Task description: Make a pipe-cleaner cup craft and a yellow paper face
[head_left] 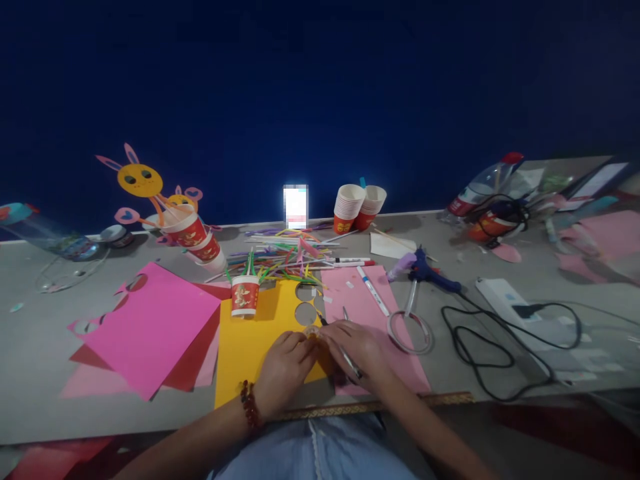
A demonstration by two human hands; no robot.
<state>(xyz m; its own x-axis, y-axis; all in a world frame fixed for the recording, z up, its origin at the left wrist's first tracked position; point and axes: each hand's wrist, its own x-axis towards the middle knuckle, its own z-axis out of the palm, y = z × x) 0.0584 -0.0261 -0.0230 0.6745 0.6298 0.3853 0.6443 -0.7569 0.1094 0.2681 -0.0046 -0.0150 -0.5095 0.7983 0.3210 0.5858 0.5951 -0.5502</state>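
My left hand (287,370), with its fingers curled, presses on a small round whitish thing (313,330) at the edge of the yellow paper sheet (243,363). My right hand (354,347) meets it from the other side, with a pen (352,364) lying in its closed fingers. The fingers partly cover the round thing, so its kind is unclear. Round holes are cut through the yellow sheet above my hands. Beside it lies a pink paper sheet (403,367). A red paper cup (245,297) with green stems stands on the yellow sheet.
Pipe cleaners (280,257) lie behind the sheets. At left are magenta paper (160,320) and cups with a rabbit figure (141,181). Stacked cups (346,212) stand at the back. A tape roll (426,340), glue gun (435,277) and power strip (500,303) with black cable are at right.
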